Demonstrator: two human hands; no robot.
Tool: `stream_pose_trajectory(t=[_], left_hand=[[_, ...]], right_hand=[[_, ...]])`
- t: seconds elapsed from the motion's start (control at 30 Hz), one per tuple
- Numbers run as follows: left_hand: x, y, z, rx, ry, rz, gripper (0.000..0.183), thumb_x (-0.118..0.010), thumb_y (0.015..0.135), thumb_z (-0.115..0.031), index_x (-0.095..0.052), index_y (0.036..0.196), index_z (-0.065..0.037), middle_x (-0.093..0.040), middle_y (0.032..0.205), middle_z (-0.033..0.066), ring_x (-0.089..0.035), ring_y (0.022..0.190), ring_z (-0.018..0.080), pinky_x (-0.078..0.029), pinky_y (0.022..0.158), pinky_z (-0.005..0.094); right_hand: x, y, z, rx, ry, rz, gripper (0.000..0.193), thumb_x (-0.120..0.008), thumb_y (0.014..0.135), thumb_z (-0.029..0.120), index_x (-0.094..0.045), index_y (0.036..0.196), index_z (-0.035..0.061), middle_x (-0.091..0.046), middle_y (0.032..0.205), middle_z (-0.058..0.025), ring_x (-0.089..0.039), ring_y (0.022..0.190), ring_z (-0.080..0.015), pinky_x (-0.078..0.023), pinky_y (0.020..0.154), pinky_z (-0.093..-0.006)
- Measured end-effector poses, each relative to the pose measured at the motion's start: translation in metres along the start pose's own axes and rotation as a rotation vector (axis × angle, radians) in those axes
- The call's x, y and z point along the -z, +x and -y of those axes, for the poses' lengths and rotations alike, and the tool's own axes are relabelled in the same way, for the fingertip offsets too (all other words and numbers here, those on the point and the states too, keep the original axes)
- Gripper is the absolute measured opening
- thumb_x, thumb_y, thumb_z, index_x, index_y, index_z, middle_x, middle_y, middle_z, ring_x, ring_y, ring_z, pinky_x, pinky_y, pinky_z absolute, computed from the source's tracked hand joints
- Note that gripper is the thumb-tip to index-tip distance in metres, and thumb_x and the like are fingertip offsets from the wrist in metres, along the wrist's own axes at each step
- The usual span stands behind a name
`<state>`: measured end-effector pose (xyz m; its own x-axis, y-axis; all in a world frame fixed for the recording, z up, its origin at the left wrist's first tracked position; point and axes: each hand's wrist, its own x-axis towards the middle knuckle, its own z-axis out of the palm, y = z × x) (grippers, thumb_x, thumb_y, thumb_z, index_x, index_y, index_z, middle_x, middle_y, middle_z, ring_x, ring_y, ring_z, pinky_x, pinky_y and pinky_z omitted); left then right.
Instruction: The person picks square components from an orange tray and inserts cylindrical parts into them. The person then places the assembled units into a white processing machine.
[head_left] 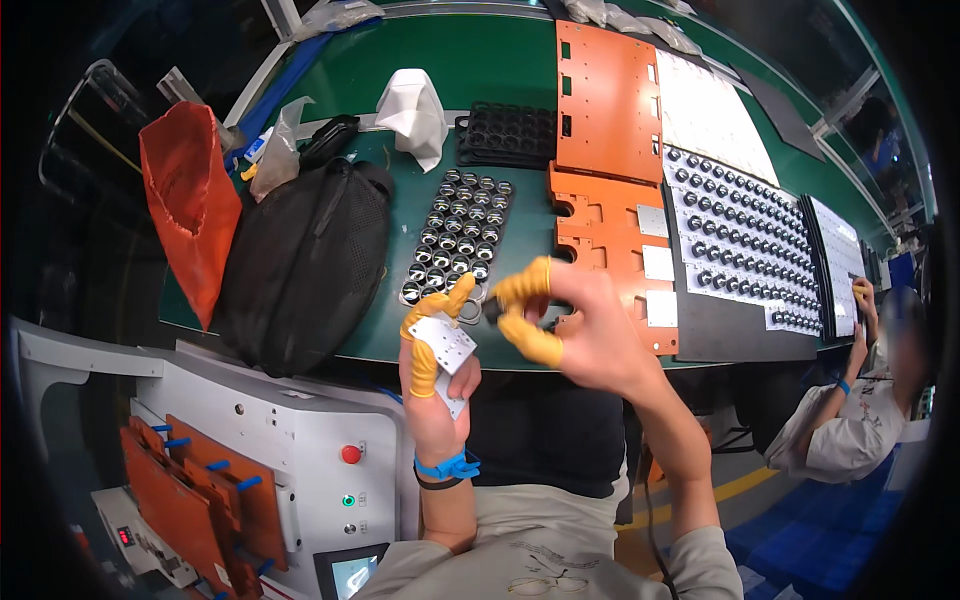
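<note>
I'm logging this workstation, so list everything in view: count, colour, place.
Perforated plate: at least one, white, low centre
Small part: one, black, centre
Round parts: many, black, in central tray
Cell trays: count unclear, black, back centre
Slotted panels: two, orange, centre right
Small plates: three, white, nearer panel
Knobbed panel: one, white and black, right
Backpack: one, black, table left
Crumpled item: one, white, back
Bag: one, orange-red, far left
Pegged plates: several, orange, lower left
Machine: one, white, lower left
Table: one, green, middle
Co-worker: one, pale shirt, far right
Left hand: one, yellow cots, holding plate
Right hand: one, yellow cots, pinching part
</note>
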<state>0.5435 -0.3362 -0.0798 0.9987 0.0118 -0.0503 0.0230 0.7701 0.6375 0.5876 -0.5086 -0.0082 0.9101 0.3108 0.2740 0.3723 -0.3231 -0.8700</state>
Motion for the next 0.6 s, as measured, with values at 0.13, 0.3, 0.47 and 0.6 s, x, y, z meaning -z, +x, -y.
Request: stream_pose_trajectory(t=[0.13, 0.3, 0.47, 0.6], left_hand=[[-0.016, -0.006, 0.001, -0.082, 0.156, 0.069, 0.053, -0.066, 0.093, -0.041, -0.052, 0.130, -0.006, -0.051, 0.144, 0.0209, -0.046, 0.058, -0.0007, -0.034, 0.047, 0.0127], [-0.019, -0.004, 0.014, -0.236, 0.374, 0.221, 0.049, -0.061, 0.097, -0.045, -0.052, 0.127, -0.007, -0.045, 0.146, 0.0287, -0.052, 0.064, 0.0026, -0.036, 0.047, 0.0150], [-0.025, -0.014, 0.026, -0.302, 0.536, 0.235, 0.048, -0.067, 0.095, -0.035, -0.051, 0.125, -0.002, -0.050, 0.141, 0.0231, -0.057, 0.101, 0.0154, -0.045, 0.087, 0.0279], [-0.034, -0.020, 0.035, -0.269, 0.512, 0.231, 0.045, -0.071, 0.093, -0.029, -0.051, 0.123, -0.001, -0.057, 0.125, 0.0146, -0.056, 0.098, 0.0142, -0.045, 0.086, 0.0265]], right_hand=[[0.005, -0.022, 0.009, 0.047, 0.010, 0.104, 0.029, -0.075, 0.081, 0.010, -0.070, 0.108, 0.0025, -0.064, 0.084, -0.0092, -0.064, 0.072, -0.0214, -0.051, 0.062, -0.0314], [0.009, -0.037, 0.000, 0.042, -0.031, 0.122, 0.028, -0.076, 0.081, 0.011, -0.071, 0.108, 0.0021, -0.063, 0.082, -0.0114, -0.063, 0.069, -0.0261, -0.049, 0.059, -0.0343], [0.020, -0.054, -0.009, 0.052, -0.059, 0.060, 0.025, -0.077, 0.080, 0.011, -0.072, 0.103, 0.0016, -0.061, 0.076, -0.0102, -0.061, 0.065, -0.0282, -0.047, 0.056, -0.0369], [0.026, -0.065, -0.021, 0.141, -0.109, -0.020, 0.025, -0.078, 0.080, 0.013, -0.072, 0.100, 0.0003, -0.061, 0.076, -0.0101, -0.060, 0.064, -0.0292, -0.046, 0.055, -0.0367]])
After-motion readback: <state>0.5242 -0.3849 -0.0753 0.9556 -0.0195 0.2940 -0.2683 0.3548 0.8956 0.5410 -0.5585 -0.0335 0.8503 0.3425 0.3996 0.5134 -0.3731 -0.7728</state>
